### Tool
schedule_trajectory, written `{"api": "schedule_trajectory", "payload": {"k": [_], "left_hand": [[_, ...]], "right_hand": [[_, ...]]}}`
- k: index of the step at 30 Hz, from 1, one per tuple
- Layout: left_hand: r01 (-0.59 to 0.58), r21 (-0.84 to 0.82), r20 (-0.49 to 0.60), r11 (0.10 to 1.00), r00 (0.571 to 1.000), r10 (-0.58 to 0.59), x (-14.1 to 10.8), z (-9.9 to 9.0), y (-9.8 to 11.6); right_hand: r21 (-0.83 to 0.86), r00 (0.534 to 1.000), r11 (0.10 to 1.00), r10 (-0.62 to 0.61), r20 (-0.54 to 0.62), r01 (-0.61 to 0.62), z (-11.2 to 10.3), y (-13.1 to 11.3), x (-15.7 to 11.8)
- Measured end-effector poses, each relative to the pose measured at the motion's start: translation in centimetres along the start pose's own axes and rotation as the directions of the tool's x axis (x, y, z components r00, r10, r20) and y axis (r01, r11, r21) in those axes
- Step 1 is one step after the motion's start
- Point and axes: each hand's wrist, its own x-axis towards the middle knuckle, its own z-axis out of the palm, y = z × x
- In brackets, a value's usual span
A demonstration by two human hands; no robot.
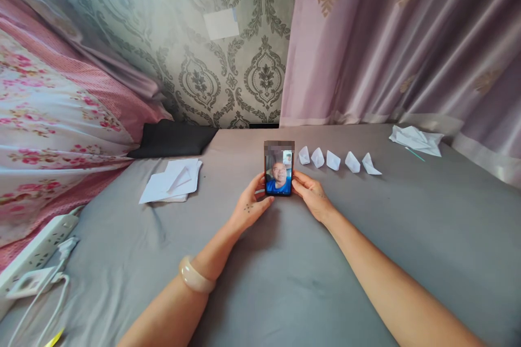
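Note:
A smartphone (279, 187) stands upright between my two hands, its lit screen turned toward me with a video call showing a person in blue. My left hand (250, 203) grips its left lower edge, thumb stretched along the bottom. On the opposite edge, the fingers of my right hand (312, 192) are closed against the phone. Just right of it, several folded white paper pieces (333, 160) stand in a row on the grey sheet (285, 260).
White paper sheets (173, 180) lie at left, near a black cloth-like item (175, 138). More crumpled papers (417, 140) rest at far right beside a thin green stick (415, 154). A power strip (38, 252) with cables occupies the left edge. Curtains (366, 38) hang behind.

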Motion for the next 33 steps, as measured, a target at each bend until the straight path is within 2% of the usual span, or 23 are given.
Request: {"api": "schedule_trajectory", "payload": {"k": [9, 21, 33], "left_hand": [[0.024, -0.071, -0.019, 0.997, 1.000, -0.025, 0.13, 0.10, -0.13], [0.011, -0.040, -0.003, 0.999, 1.000, -0.011, -0.01, 0.11, 0.34], [0.012, -0.035, 0.001, 0.999, 1.000, -0.012, -0.07, 0.11, 0.22]], "right_hand": [[0.013, 1.000, 1.000, 0.013, 0.017, -0.014, 0.16, -0.34, -0.13], [-0.015, 1.000, 1.000, 0.002, 0.006, -0.002, 0.19, -0.55, -0.28], [0.036, 1.000, 0.999, -0.002, 0.009, 0.002, 0.28, -0.44, -0.15]]}}
